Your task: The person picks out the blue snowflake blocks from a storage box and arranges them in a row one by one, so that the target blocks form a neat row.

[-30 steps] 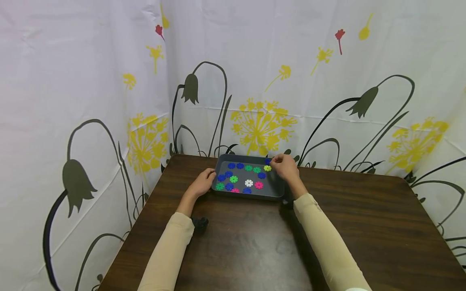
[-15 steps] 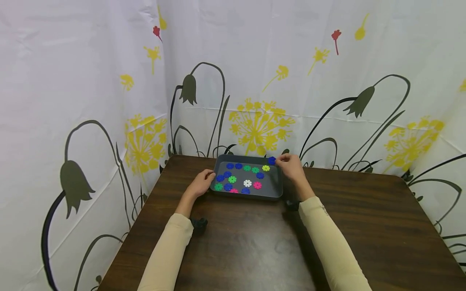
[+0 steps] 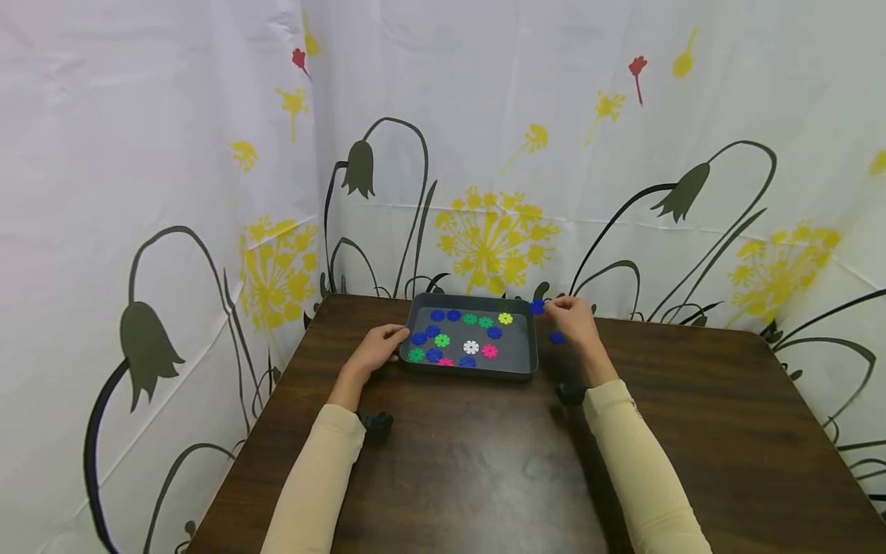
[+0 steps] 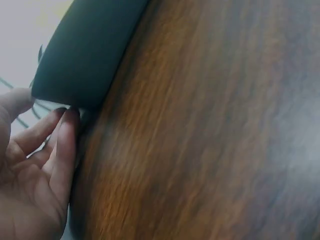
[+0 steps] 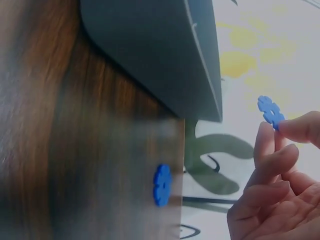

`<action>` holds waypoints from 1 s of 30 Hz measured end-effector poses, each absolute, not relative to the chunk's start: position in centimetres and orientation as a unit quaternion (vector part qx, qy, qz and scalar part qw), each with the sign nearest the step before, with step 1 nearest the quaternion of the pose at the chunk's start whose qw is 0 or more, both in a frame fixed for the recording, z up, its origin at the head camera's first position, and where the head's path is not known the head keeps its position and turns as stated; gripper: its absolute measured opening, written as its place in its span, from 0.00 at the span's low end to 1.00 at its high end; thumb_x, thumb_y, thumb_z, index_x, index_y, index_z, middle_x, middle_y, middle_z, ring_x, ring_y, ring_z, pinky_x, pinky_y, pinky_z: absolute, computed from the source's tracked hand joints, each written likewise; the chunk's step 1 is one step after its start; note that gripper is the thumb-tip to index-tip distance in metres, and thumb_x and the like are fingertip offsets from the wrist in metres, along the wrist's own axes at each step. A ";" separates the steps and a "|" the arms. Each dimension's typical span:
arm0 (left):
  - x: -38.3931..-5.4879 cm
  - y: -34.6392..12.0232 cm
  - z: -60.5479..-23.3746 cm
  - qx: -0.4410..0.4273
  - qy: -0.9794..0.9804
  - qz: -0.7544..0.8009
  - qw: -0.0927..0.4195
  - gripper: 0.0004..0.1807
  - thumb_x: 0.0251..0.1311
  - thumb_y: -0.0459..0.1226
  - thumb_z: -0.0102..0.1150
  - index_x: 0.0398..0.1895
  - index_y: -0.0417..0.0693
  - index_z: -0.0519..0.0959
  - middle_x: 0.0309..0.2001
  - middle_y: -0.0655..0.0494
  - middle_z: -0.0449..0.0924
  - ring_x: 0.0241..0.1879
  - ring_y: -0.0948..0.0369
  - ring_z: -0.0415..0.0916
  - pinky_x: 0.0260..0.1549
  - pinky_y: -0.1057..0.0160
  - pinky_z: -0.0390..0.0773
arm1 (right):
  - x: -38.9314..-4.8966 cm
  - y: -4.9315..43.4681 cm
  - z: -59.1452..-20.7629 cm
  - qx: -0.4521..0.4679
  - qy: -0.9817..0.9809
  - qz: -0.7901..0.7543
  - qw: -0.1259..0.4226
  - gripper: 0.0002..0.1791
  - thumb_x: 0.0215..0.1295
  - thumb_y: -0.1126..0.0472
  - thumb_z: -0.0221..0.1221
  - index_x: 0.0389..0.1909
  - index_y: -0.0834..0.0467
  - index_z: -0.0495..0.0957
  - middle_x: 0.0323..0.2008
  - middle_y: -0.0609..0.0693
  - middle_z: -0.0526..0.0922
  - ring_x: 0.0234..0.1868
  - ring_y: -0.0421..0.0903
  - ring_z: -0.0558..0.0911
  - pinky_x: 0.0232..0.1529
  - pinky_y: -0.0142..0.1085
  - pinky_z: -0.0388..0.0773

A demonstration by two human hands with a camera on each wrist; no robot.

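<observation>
Right hand [image 3: 573, 318] pinches blue disc [image 3: 536, 308] just beside grey tray [image 3: 514, 360]; left hand [image 3: 376, 349] grips tray's left side.

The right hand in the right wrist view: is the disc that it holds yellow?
No, the right hand pinches a blue disc there, while the head view shows a yellow disc lying in the tray.

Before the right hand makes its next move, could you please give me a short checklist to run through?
1. Right hand pinches a blue flower-shaped disc: ok.
2. Pinched disc apart from the gray tray: ok, a gap shows in the right wrist view.
3. Left hand on the tray's edge: ok.
4. Firmness of that hold: cannot tell.
5. Tabletop beside the tray free of discs: not ok, another blue disc lies there.
</observation>
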State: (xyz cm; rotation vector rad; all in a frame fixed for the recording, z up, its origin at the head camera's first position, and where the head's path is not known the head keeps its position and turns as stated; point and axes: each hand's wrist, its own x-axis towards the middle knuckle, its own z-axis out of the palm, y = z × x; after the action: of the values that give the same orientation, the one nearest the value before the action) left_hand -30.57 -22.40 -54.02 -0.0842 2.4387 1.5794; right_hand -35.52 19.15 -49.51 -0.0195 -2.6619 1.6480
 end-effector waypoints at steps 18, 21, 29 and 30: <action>-30.6 -22.5 -54.0 -0.043 0.782 0.611 0.116 0.28 0.83 0.46 0.56 0.79 0.43 0.71 0.77 0.40 0.70 0.76 0.44 0.69 0.73 0.45 0.75 | -35.3 22.7 -51.4 -0.039 -0.848 0.529 -0.001 0.17 0.75 0.57 0.60 0.47 0.69 0.86 0.33 0.46 0.90 0.24 0.38 0.76 0.30 0.31 0.75; -30.6 -22.6 -54.1 -0.042 0.774 0.620 0.117 0.28 0.83 0.44 0.56 0.79 0.43 0.70 0.77 0.40 0.70 0.77 0.44 0.69 0.74 0.46 0.75 | -35.1 23.1 -51.8 -0.049 -0.846 0.531 0.001 0.18 0.75 0.58 0.59 0.47 0.70 0.86 0.35 0.49 0.90 0.24 0.38 0.76 0.33 0.32 0.75; -30.1 -22.9 -54.5 -0.041 0.750 0.652 0.107 0.27 0.82 0.44 0.58 0.77 0.41 0.72 0.75 0.38 0.72 0.75 0.44 0.71 0.75 0.42 0.72 | -34.8 23.9 -52.4 -0.077 -0.835 0.544 -0.004 0.19 0.75 0.59 0.59 0.53 0.72 0.86 0.39 0.54 0.93 0.24 0.40 0.78 0.33 0.31 0.79; -30.0 -22.9 -54.5 -0.039 0.748 0.654 0.106 0.28 0.82 0.44 0.58 0.77 0.41 0.72 0.75 0.38 0.72 0.75 0.44 0.71 0.75 0.42 0.72 | -34.8 24.0 -52.5 -0.081 -0.835 0.544 -0.002 0.20 0.75 0.59 0.59 0.53 0.72 0.86 0.38 0.53 0.93 0.24 0.40 0.78 0.33 0.31 0.79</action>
State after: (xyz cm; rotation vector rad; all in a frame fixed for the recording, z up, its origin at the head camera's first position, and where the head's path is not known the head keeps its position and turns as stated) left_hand -30.04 -22.95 -54.54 -0.1157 2.2044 1.9252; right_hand -34.75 24.00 -52.50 -0.2538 -2.6270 1.7132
